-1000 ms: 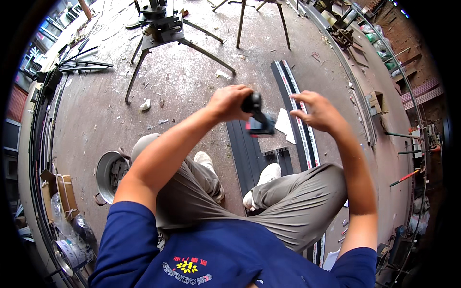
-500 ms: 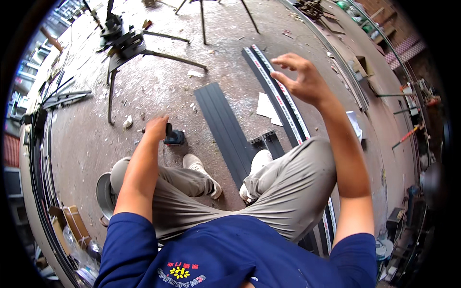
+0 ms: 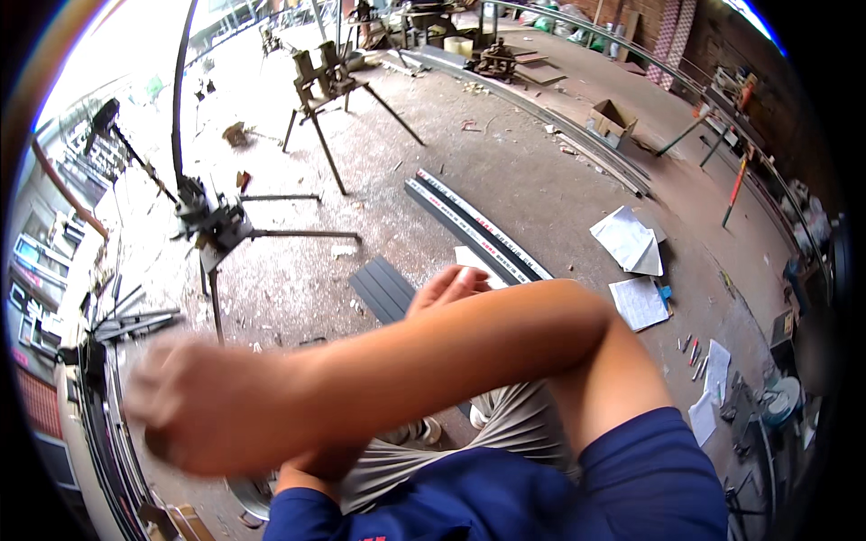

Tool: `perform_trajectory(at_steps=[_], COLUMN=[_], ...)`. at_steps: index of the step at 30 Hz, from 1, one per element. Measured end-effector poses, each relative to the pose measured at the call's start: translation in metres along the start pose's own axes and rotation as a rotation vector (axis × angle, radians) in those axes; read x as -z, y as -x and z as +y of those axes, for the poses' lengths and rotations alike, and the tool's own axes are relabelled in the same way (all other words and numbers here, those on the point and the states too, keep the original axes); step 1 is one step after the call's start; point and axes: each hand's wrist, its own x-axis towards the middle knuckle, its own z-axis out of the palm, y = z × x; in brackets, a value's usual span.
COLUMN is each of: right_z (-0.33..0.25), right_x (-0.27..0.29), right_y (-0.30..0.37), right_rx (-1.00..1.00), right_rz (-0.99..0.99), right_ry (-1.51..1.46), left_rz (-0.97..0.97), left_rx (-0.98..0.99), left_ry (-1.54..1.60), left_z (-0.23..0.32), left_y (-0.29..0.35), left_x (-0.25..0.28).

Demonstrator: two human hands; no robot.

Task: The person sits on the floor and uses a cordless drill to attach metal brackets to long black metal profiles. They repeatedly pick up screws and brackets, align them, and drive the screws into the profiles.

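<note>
My right arm reaches across my body to the left. My right hand [image 3: 212, 406] at its end is smeared by motion, and what its fingers do is unclear. Beyond that forearm shows my left hand [image 3: 448, 288], fingers curled in with the thumb against them; whatever they may hold is hidden. It is nearest to a dark grey grooved metal panel [image 3: 379, 287] on the floor, largely covered by my arm. Two long dark profiles [image 3: 478, 230] with printed white film strips lie just past it, a white sheet of paper [image 3: 471, 261] beside them.
A metal stand [image 3: 216, 230] with splayed legs is at left, another stand [image 3: 325, 90] farther back. Loose papers [image 3: 629, 239], several pens [image 3: 695, 350] and a cardboard box [image 3: 612, 122] are on the right. Long metal bars [image 3: 577, 144] lie behind.
My right arm has swung from the right over to the left. My left hand has left the dark tool and moved rightward. The view has tilted up, showing more background.
</note>
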Motion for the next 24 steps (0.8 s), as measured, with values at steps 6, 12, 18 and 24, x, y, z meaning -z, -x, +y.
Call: perform_trajectory(at_steps=[6, 12, 18, 24], right_z=[-0.063, -0.088, -0.106, -0.120], right_x=[-0.038, -0.019, -0.057, -0.045], right_y=[-0.073, -0.059, -0.036, -0.015], right_rx=[0.224, 0.185, 0.203, 0.285], right_rz=[-0.181, -0.071, -0.076, -0.230], right_ry=[-0.043, -0.095, -0.003, 0.089], left_rz=[-0.257, -0.331, -0.305, -0.246], left_rx=[0.061, 0.033, 0.064, 0.097], left_ry=[0.155, 0.327, 0.391, 0.293], left_z=[0.013, 0.007, 0.018, 0.009], left_y=[0.020, 0.030, 0.047, 0.055], left_x=[-0.050, -0.013, -0.027, -0.032])
